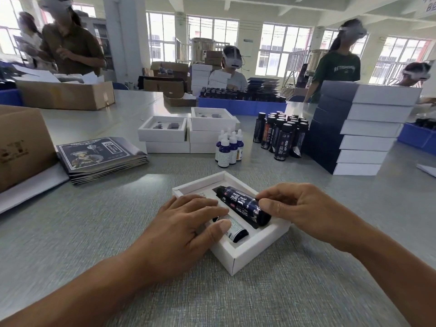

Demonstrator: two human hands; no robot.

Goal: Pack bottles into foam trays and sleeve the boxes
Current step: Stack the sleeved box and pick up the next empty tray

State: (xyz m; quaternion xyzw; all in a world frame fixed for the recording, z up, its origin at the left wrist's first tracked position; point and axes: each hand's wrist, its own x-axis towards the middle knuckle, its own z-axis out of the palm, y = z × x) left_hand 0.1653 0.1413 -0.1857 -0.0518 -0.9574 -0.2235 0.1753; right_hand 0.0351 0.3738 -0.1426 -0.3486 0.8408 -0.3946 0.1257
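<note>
over tray (pixel 247 253), r hand (pixel 304 208) grips dark bottle (pixel 243 205); l hand (pixel 188 223) flat on dropper btl (pixel 236 230).

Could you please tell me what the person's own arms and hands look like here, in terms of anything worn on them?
Both forearms are bare right down to the bottom edge of the picture, with no sleeves showing. The left hand and the right hand wear no gloves, and no rings, watch or wristband can be seen on either one.

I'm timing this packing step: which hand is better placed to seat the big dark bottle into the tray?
Right. The right hand already grips the dark bottle over its slot in the tray, while the left hand rests on the dropper bottle.
</note>
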